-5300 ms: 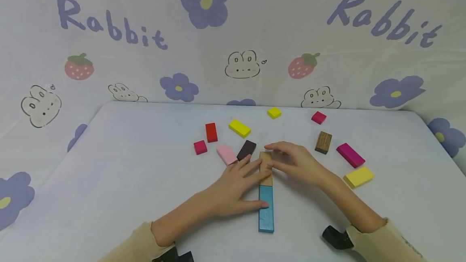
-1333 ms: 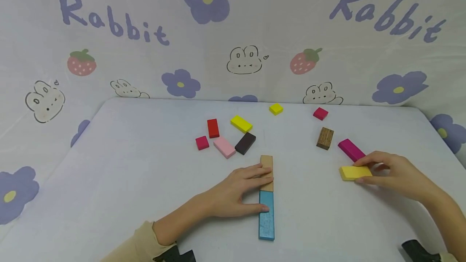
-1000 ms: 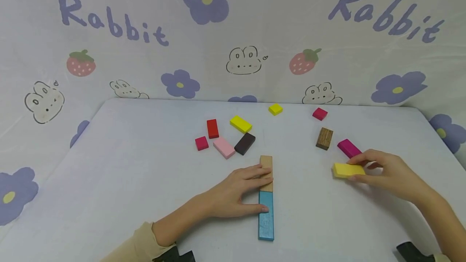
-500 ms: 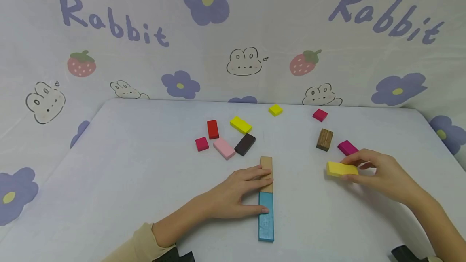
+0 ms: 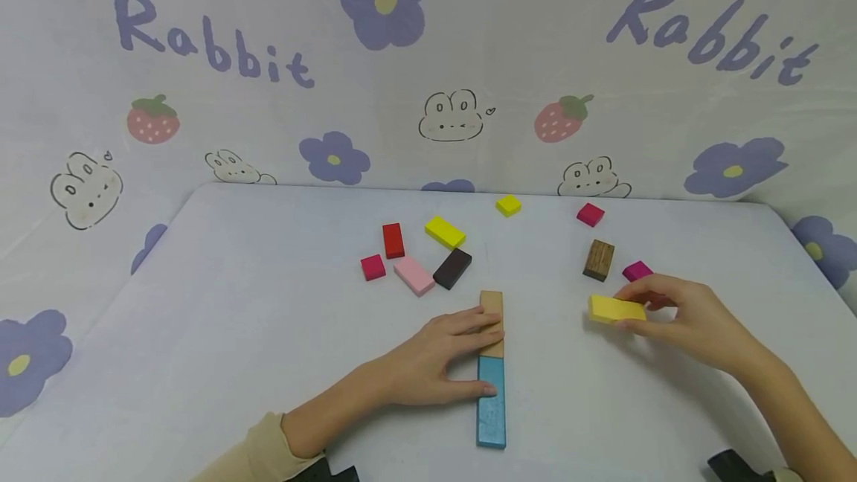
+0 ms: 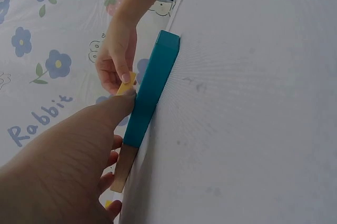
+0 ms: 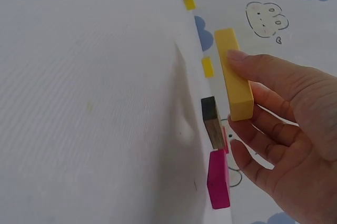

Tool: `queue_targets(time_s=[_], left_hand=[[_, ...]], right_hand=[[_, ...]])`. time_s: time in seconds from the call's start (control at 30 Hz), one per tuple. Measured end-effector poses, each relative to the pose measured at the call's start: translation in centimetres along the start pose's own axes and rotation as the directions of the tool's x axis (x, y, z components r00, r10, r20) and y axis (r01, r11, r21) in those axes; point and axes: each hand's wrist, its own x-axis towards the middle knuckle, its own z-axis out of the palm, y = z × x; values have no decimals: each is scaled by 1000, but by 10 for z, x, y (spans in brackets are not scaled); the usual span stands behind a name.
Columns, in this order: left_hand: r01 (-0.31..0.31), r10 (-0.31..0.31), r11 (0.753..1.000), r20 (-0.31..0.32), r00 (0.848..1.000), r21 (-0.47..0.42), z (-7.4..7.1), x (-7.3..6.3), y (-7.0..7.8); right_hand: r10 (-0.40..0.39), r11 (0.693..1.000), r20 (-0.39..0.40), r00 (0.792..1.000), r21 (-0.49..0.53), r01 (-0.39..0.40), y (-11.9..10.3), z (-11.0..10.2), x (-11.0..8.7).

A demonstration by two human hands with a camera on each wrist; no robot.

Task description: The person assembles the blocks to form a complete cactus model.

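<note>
My left hand (image 5: pixel 438 363) rests across two blocks lying end to end in a line. Its fingers lie on the tan wooden block (image 5: pixel 491 302) and its thumb on the blue block (image 5: pixel 492 426). In the left wrist view the blue block (image 6: pixel 152 87) meets the tan one at its end. My right hand (image 5: pixel 689 318) pinches a yellow block (image 5: pixel 605 309) between thumb and fingers, raised a little off the table with its shadow below. The right wrist view shows that yellow block (image 7: pixel 234 77) under the thumb. Part of a magenta block (image 5: pixel 636 271) is hidden behind the right hand.
Beyond my left hand lie a dark block (image 5: pixel 452 268), a pink block (image 5: pixel 414 276), a red block (image 5: pixel 393 241), a crimson cube (image 5: pixel 373 268) and a yellow block (image 5: pixel 445 232). Farther back are a small yellow block (image 5: pixel 509 205), another crimson one (image 5: pixel 591 215) and a brown wood-grained block (image 5: pixel 599 259).
My right hand has gone from beside the tan block to the yellow block at the right, taken hold of it and carried it leftward. The left hand stays on the tan and blue blocks.
</note>
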Motion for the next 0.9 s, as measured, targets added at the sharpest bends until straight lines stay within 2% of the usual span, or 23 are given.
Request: queue_targets(time_s=[0.17,0.5,0.67,0.9], left_hand=[[10,-10,1000,5,1000,-1,0,0,1],[20,-20,1000,3,1000,-5,-1,0,2],[39,-39,999,17,999,-9,-1,1,2],[45,-45,999,22,999,-5,-2,1,3]], right_hand=[[-66,998,-28,997,11,66,-5,3,5],[-128,991,-26,991,32,129,-14,9,20],[-140,988,-14,990,60,140,-20,11,27],[-95,994,33,995,55,93,-31,13,36]])
